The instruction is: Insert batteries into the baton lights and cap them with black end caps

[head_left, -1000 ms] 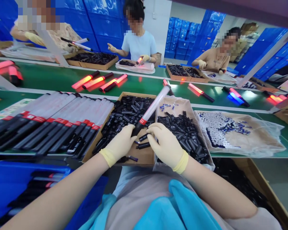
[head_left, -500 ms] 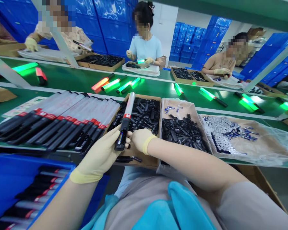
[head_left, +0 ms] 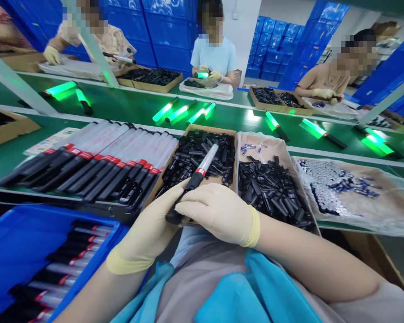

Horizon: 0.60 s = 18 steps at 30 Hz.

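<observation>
A light baton (head_left: 205,162), clear tube up and black handle down, tilts away to the right in front of my body. My left hand (head_left: 151,226), in a pale yellow glove, is wrapped round its black handle from the left. Over the same handle lies my right hand (head_left: 218,208), gloved alike, its fingers bent and pressing on it; they hide the handle's face. Just beyond stands a cardboard box of small black plastic parts (head_left: 197,143). To its right, another box holds larger black parts (head_left: 272,193).
Several batons (head_left: 97,157) lie in a row at left. A blue bin (head_left: 6,237) below holds more. Batteries (head_left: 323,184) fill a lined tray at right. Across the green conveyor (head_left: 232,116), with glowing batons on it, co-workers (head_left: 213,56) sit before their own boxes.
My right hand has moved from beside the baton onto its handle, covering the open compartment seen before. The baton now leans further right. On the conveyor, the glowing batons have shifted; the red one is gone from view.
</observation>
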Each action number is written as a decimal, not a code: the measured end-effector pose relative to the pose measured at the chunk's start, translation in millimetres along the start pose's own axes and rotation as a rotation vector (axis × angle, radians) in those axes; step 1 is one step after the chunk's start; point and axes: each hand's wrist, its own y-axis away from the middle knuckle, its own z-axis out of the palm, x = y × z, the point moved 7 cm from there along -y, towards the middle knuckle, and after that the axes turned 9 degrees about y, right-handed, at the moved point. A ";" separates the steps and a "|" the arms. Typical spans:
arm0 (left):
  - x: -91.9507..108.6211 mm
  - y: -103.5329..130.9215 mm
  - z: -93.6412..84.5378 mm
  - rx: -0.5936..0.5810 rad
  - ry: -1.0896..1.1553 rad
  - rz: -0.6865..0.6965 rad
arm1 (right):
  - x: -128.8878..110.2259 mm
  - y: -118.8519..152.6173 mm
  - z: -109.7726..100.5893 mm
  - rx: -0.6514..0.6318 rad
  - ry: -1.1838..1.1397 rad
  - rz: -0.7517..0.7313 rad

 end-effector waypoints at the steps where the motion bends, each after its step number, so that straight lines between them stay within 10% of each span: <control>1: 0.1 1.2 0.3 -0.011 -0.031 0.007 | -0.2 1.3 -1.1 0.036 0.028 -0.003; 18: 3.8 1.7 3.0 0.039 -0.073 0.060 | -5.6 16.7 -1.3 0.016 -0.082 -0.004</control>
